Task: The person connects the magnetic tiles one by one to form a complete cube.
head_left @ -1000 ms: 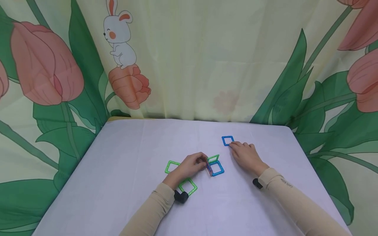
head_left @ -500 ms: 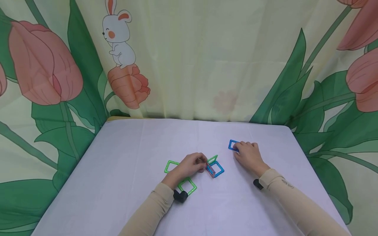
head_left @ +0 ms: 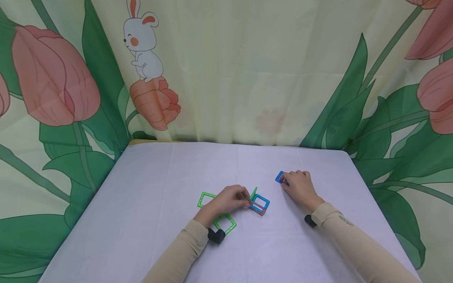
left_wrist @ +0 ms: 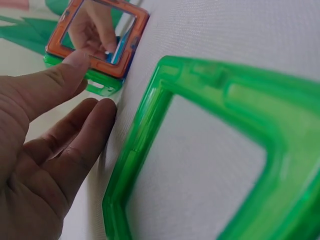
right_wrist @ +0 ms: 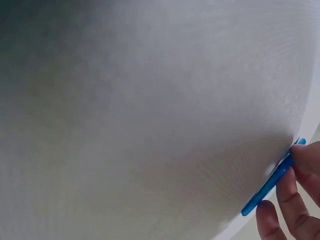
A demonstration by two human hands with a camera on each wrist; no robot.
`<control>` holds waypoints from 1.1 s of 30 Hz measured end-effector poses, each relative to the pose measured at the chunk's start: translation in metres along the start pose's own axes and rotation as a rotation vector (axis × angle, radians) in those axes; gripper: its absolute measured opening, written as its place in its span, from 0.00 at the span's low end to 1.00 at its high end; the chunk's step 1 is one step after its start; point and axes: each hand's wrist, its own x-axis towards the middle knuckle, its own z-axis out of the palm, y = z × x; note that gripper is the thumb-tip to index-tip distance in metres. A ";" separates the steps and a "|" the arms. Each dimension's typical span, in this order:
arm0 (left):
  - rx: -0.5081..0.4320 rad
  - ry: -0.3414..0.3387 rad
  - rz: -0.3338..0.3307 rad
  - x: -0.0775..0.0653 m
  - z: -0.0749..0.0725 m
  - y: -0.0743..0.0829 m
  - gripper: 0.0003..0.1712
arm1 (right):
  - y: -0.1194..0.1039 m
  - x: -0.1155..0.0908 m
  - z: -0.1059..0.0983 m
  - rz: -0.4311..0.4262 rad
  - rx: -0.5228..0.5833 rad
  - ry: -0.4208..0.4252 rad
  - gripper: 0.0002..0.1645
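Thumb and fingers of my left hand point(head_left: 231, 198) pinch an orange square magnetic tile point(head_left: 261, 211), which stands tilted at the near side of a blue square tile point(head_left: 267, 203) lying on the table. A green tile point(head_left: 253, 193) stands on edge at that blue tile's left side. In the left wrist view, the thumb lies on a corner of the orange frame point(left_wrist: 111, 69), with green showing behind it. Farther right, my right hand point(head_left: 298, 188) grips a second blue square tile point(head_left: 278, 177). The right wrist view shows this blue tile point(right_wrist: 267, 185) nearly edge-on between thumb and fingers.
Two green square tiles lie flat around the left wrist: one green tile point(head_left: 202, 197) beyond the forearm, partly hidden, and another green tile point(head_left: 231, 225) beside the wrist camera. A white cloth covers the table point(head_left: 159, 188). A printed curtain point(head_left: 230, 78) hangs behind its far edge.
The orange tile has turned, its free end swinging right across the near side of the blue tile. The green upright tile now shows more edge-on. My right hand has drawn its blue tile slightly right and nearer.
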 end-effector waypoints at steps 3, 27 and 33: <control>0.009 -0.005 0.008 -0.001 0.001 0.000 0.08 | -0.001 0.000 -0.001 -0.015 0.020 -0.003 0.08; 0.013 -0.046 0.033 -0.003 0.004 0.006 0.09 | -0.032 0.002 -0.010 -0.126 0.338 -0.035 0.12; 0.022 -0.047 0.037 -0.004 0.002 0.007 0.09 | -0.038 0.003 -0.010 -0.128 0.351 -0.031 0.12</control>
